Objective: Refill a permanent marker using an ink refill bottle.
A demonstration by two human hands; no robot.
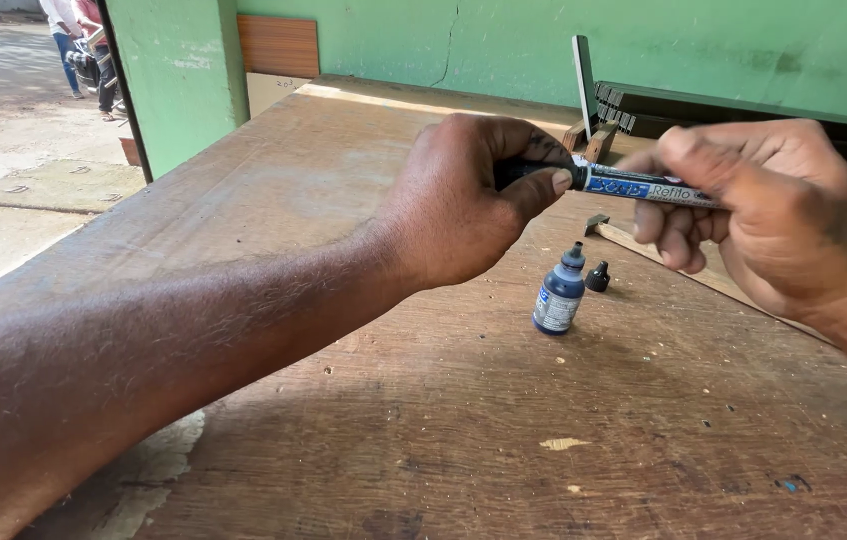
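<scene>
I hold a marker pen (643, 187) w/ both hands above the wooden table (443, 420): left hand (473, 200) clamped on its dark end, right hand (763, 200) gripping the barrel. Small ink bottle (558, 295) & its black cap (597, 277) stand just below.

We are counting one marker pen (643, 187), gripped between two hands, one left hand (463, 200) and one right hand (773, 200). We are seeing one small ink bottle (558, 295) standing open, one black cap (597, 277) just beside it, and one wooden table (443, 420).
</scene>
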